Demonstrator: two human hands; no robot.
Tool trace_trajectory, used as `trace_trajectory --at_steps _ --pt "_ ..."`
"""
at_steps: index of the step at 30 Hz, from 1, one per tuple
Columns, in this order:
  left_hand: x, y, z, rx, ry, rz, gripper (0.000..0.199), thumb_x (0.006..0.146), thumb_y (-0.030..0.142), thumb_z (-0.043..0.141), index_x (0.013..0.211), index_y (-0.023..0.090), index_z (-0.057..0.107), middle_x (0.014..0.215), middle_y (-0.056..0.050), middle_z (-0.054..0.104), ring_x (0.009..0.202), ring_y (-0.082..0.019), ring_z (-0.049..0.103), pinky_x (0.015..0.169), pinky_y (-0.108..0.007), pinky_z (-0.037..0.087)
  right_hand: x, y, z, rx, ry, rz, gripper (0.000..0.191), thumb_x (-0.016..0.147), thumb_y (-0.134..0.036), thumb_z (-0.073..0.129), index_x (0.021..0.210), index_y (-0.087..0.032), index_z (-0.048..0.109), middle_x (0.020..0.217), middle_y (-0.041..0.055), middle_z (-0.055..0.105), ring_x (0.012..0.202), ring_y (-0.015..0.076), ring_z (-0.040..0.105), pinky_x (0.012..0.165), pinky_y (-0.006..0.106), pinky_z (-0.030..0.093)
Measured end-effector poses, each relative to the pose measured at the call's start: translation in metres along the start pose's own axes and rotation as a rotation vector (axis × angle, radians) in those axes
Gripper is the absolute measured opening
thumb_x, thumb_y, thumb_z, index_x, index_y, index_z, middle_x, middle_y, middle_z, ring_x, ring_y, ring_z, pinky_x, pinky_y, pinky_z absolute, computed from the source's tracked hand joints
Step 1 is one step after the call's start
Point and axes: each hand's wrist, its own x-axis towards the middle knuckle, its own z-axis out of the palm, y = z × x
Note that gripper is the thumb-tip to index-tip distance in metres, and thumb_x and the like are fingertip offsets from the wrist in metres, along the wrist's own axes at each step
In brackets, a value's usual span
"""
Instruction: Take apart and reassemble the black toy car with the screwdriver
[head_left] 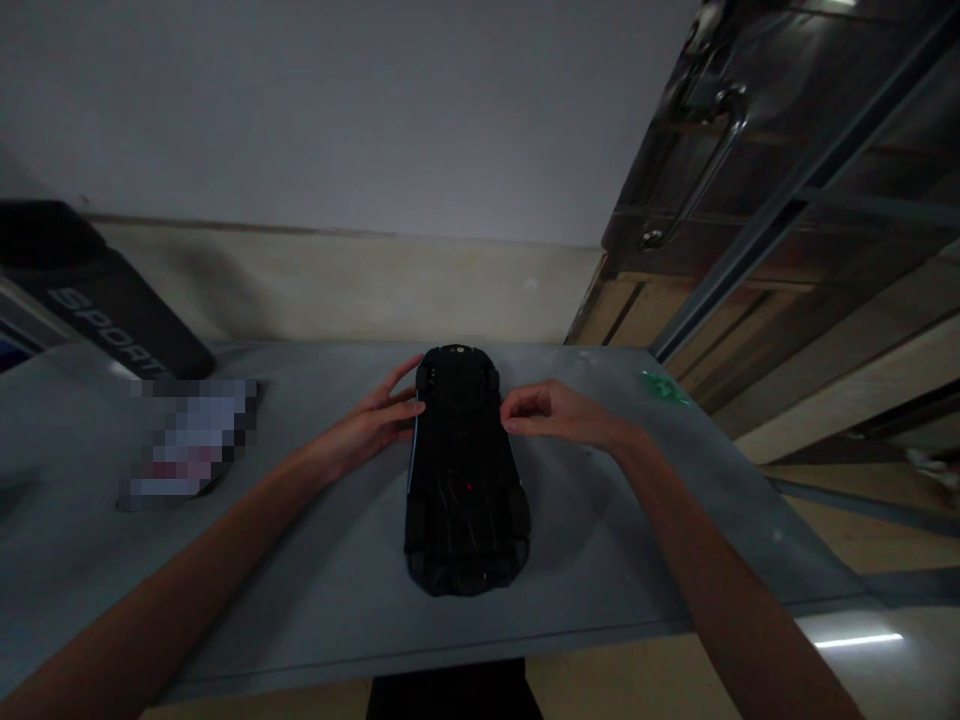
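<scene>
A black toy car (465,460) lies upside down on the grey table, its wheels and underside facing up and a small red light showing near its middle. My left hand (373,425) rests along the car's left side, fingers apart, the thumb touching the edge and other fingers partly hidden behind it. At the car's right edge is my right hand (541,410), with its thumb and fingertips pressed together in a pinch. Whatever those fingertips hold, if anything, is too small and dark to make out.
On the table's (300,590) left lie a dark SPORT-marked object (112,305) and a blurred-out flat item (191,440). A small green plastic piece (664,388) sits at the back right. Behind stands a wall (360,285); a metal door handle (709,170) is at upper right.
</scene>
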Motion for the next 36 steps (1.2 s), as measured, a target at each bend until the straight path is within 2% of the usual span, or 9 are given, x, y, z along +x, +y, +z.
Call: trace_trajectory --at_steps 6,17,20,23,26,28,32,34,36 --pt "0.002 -0.002 -0.002 -0.006 -0.017 0.005 0.102 0.087 0.035 0.099 0.176 0.046 0.050 0.160 -0.008 0.073 0.141 -0.035 0.072 0.109 -0.043 0.062 -0.001 -0.001 0.001 0.011 -0.026 -0.007 0.030 0.093 -0.050 0.087 0.094 -0.023 0.074 0.089 -0.0019 0.072 0.084 0.0154 0.065 0.085 0.032 0.053" --pt "0.003 -0.005 -0.004 0.007 -0.032 0.015 0.106 0.087 0.039 0.099 0.179 0.045 0.046 0.164 -0.009 0.072 0.150 -0.039 0.067 0.118 -0.048 0.058 0.001 0.006 0.003 0.074 -0.062 -0.064 0.031 0.096 -0.049 0.083 0.100 -0.024 0.064 0.086 -0.0042 0.061 0.079 0.0146 0.056 0.077 0.031 0.045" --pt "0.003 -0.005 -0.005 0.011 -0.040 0.013 0.105 0.086 0.042 0.099 0.178 0.047 0.048 0.166 -0.008 0.070 0.157 -0.042 0.062 0.120 -0.051 0.058 0.005 0.006 0.013 0.070 0.002 -0.038 0.032 0.090 -0.043 0.083 0.099 -0.026 0.058 0.084 -0.0062 0.057 0.076 0.0145 0.053 0.073 0.030 0.043" --pt "0.001 -0.003 -0.003 0.025 -0.044 0.001 0.107 0.086 0.044 0.100 0.179 0.048 0.045 0.171 -0.009 0.067 0.159 -0.045 0.060 0.121 -0.055 0.057 -0.001 0.003 0.021 -0.009 0.146 -0.066 0.024 0.089 -0.038 0.075 0.096 -0.028 0.054 0.084 -0.0057 0.057 0.075 0.0157 0.054 0.073 0.032 0.045" --pt "-0.001 0.000 -0.001 0.036 -0.049 -0.001 0.110 0.088 0.045 0.099 0.181 0.046 0.040 0.180 -0.010 0.058 0.162 -0.045 0.057 0.125 -0.057 0.055 -0.029 0.006 0.011 -0.201 0.364 -0.069 0.009 0.093 -0.036 0.062 0.094 -0.028 0.057 0.087 -0.0012 0.066 0.080 0.0197 0.064 0.079 0.037 0.052" --pt "-0.002 0.001 0.000 0.037 -0.063 -0.013 0.107 0.092 0.045 0.096 0.182 0.046 0.038 0.183 -0.011 0.055 0.165 -0.044 0.055 0.128 -0.058 0.053 -0.059 0.014 -0.004 -0.372 0.514 0.023 0.011 0.094 -0.040 0.064 0.093 -0.030 0.061 0.086 0.0013 0.072 0.080 0.0234 0.070 0.078 0.039 0.055" --pt "-0.001 0.001 -0.001 0.039 -0.095 0.000 0.100 0.095 0.047 0.093 0.181 0.047 0.041 0.185 -0.009 0.053 0.168 -0.044 0.052 0.130 -0.061 0.052 -0.120 0.035 -0.032 -0.510 0.572 0.186 0.016 0.092 -0.047 0.071 0.090 -0.031 0.073 0.083 0.0060 0.081 0.077 0.0305 0.078 0.079 0.048 0.063" --pt "-0.001 0.001 0.000 0.044 -0.099 0.008 0.099 0.094 0.047 0.093 0.180 0.047 0.042 0.187 -0.009 0.050 0.169 -0.044 0.051 0.130 -0.062 0.052 -0.137 0.045 -0.032 -0.524 0.562 0.217 0.019 0.097 -0.049 0.070 0.097 -0.032 0.079 0.094 0.0093 0.086 0.087 0.0326 0.082 0.087 0.050 0.067" --pt "-0.001 0.002 0.000 0.045 -0.091 0.008 0.102 0.093 0.047 0.094 0.181 0.048 0.042 0.188 -0.009 0.049 0.169 -0.044 0.051 0.131 -0.063 0.051 -0.142 0.052 -0.024 -0.544 0.560 0.196 0.021 0.100 -0.050 0.069 0.101 -0.034 0.081 0.100 0.0091 0.088 0.092 0.0328 0.083 0.091 0.050 0.068"
